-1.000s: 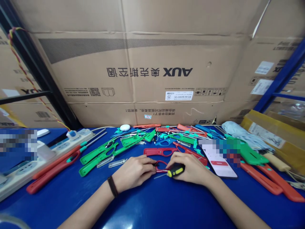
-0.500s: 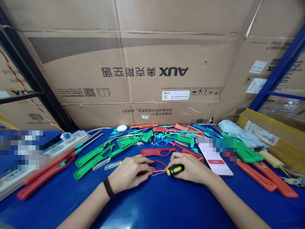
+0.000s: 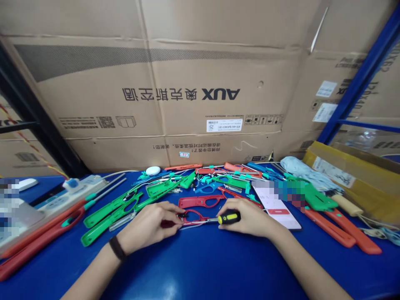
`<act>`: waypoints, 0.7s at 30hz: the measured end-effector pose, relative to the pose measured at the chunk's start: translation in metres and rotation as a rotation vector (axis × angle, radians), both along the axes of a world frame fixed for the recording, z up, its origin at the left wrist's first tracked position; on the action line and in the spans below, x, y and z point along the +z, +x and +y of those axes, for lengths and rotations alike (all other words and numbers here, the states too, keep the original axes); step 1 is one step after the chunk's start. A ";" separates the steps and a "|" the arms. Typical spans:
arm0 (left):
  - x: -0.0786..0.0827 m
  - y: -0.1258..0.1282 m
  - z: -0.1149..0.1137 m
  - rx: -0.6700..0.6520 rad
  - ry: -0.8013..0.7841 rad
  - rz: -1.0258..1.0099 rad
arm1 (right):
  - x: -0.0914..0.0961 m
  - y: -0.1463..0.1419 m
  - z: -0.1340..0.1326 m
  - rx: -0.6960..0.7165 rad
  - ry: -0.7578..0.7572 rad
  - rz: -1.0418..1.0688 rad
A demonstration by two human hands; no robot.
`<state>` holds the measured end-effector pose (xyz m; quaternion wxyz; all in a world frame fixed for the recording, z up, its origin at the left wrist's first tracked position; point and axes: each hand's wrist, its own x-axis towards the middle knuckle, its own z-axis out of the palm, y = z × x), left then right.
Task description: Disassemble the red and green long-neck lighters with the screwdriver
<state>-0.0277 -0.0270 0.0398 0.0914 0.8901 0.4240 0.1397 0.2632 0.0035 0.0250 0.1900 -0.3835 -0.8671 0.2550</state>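
Note:
My left hand [image 3: 150,227] is closed on the left end of a red lighter casing [image 3: 187,223] with a finger loop, just above the blue table. Its fingers hide that end, and a small dark part shows at their tips. In my right hand [image 3: 251,218] is a screwdriver [image 3: 229,218] with a black and yellow handle, held level. The metal shaft points left and meets the right end of the red casing; I cannot tell whether it touches a screw. Another red casing half [image 3: 193,201] lies just behind.
Green casing halves [image 3: 108,208], metal tubes and small parts lie behind my hands. A phone [image 3: 281,208] and red-orange lighters [image 3: 331,227] lie right. A power strip [image 3: 53,206] stands left. A large cardboard box [image 3: 175,62] walls off the back.
My left hand and the red casing have shifted left, away from the right hand. The screwdriver's shaft now shows between them. The whole view has turned slightly right.

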 end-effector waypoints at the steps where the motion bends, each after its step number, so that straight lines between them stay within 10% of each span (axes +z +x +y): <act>1: 0.000 0.000 0.000 -0.001 -0.004 -0.004 | -0.001 -0.001 0.001 0.013 0.011 0.001; 21: -0.001 0.004 0.000 0.016 -0.059 -0.031 | -0.002 -0.007 0.001 0.007 0.056 -0.047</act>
